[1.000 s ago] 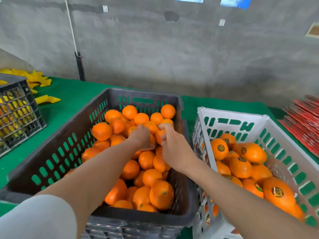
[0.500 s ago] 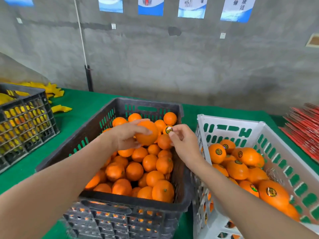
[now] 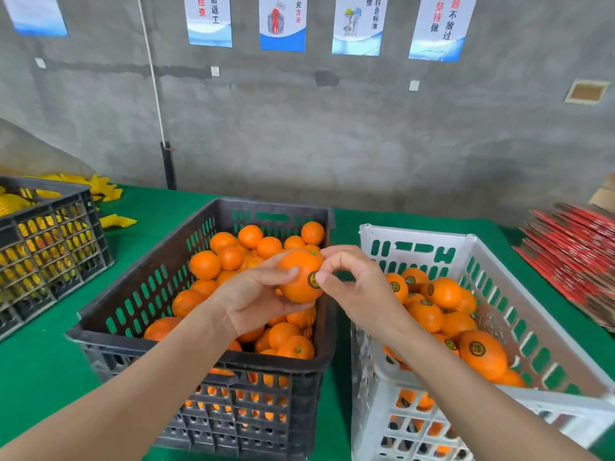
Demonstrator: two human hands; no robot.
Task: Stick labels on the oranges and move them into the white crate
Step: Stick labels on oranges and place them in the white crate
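Your left hand [image 3: 256, 301] is gripping one orange [image 3: 298, 287] from below, fingers and thumb curling round it, above the black crate [image 3: 266, 204]. Your right hand [image 3: 359, 287] is pinching the same orange: the thumb is pressing at the edge of a round label [image 3: 313, 280] on its right side, and the forefinger is curling over its top. The orange is hanging just left of the white crate [image 3: 416, 231], which is holding labelled oranges [image 3: 446, 292]. Both crates are standing on the green table [image 3: 156, 207].
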